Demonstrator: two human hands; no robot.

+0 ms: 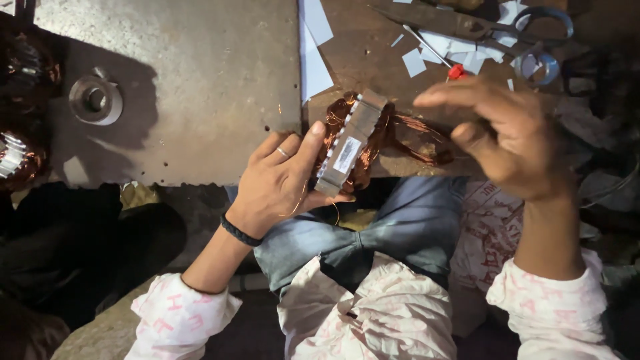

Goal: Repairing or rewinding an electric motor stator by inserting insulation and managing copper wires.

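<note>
Where the left hand (277, 183) grips, the stator (352, 141) is half hidden.

Left hand (283, 183) grips a copper-wound stator (353, 140) at the bench's (200, 100) near edge; right hand (510, 137) hovers beside it, fingers loosely curled.

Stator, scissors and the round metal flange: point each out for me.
stator (351, 143): head view, on its grey laminated core, held by the left hand (277, 183).
scissors (467, 27): head view, near the blade pivot.
flange (95, 100): head view, on its ring beside the centre hole.
</note>
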